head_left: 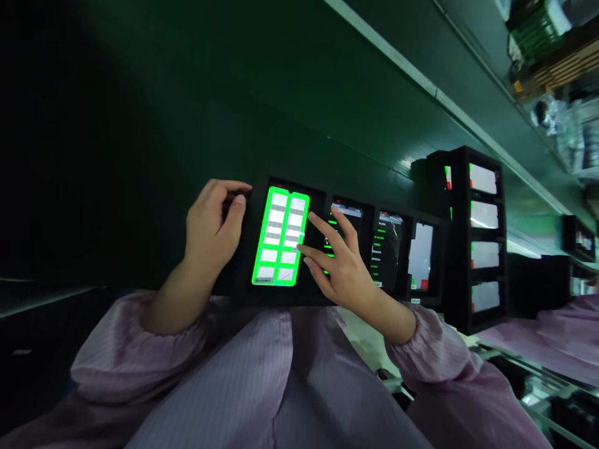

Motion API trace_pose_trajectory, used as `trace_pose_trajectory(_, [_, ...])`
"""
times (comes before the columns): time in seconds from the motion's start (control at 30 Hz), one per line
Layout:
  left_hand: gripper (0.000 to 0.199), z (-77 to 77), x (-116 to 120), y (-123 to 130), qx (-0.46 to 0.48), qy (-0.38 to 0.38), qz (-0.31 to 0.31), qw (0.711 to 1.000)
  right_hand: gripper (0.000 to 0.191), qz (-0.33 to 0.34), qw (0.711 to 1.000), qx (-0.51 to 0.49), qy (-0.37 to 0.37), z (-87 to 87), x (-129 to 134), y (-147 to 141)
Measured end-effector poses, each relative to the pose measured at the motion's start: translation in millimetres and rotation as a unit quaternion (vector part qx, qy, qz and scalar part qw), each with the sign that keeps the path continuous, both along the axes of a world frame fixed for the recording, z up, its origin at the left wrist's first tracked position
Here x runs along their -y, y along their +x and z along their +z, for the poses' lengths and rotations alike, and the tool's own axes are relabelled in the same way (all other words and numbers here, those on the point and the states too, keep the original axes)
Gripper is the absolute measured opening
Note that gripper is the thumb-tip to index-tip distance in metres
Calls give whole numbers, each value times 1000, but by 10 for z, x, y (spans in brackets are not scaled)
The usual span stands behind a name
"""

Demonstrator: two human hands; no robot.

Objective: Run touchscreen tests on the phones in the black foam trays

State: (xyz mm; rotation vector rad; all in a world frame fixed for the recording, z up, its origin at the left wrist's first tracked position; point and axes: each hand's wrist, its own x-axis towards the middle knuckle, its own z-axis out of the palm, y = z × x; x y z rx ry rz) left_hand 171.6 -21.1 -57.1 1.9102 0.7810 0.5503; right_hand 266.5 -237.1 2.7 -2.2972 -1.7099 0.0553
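A lit phone (281, 240) with green borders and white blocks on its screen sits in the leftmost compartment of a black tray (318, 196). My right hand (344, 262) is over the tray, fingers spread, with fingertips at the phone's right edge; whether they press on it I cannot tell. Beside the tray's left edge is my left hand (215, 224), its thumb and index finger apart and the other fingers mostly hidden. Further right in the tray lie a dark-screened phone (353, 212) partly behind my right hand, another dark-screened phone (387, 249) and a phone with a pale screen (421, 252).
To the right stands another black tray (486, 237) with several pale-screened phones. A dark green work surface (281, 93) spreads beyond, crossed by a metal strip (393, 53). At far right show a pink sleeve (552, 337) of another person and a green basket (538, 37).
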Motion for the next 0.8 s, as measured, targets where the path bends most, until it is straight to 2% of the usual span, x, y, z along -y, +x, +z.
trace_pose_trajectory(0.2, [22,-5,8,12,0,8,2,1000,26,4,999,-33,-4,-76,-173,12])
trace_pose_trajectory(0.43, [24,-30,-3,14,1,14,6,1000,27,51,998,-42,-8,-187,-513,-29])
trace_pose_trajectory(0.63, [22,-11,-6,10,-2,8,0,1000,30,-5,999,-29,-24,-176,-634,-34])
trace_pose_trajectory(0.8, [21,6,-1,4,-1,-3,-4,1000,28,-26,999,-25,-24,-120,-541,37])
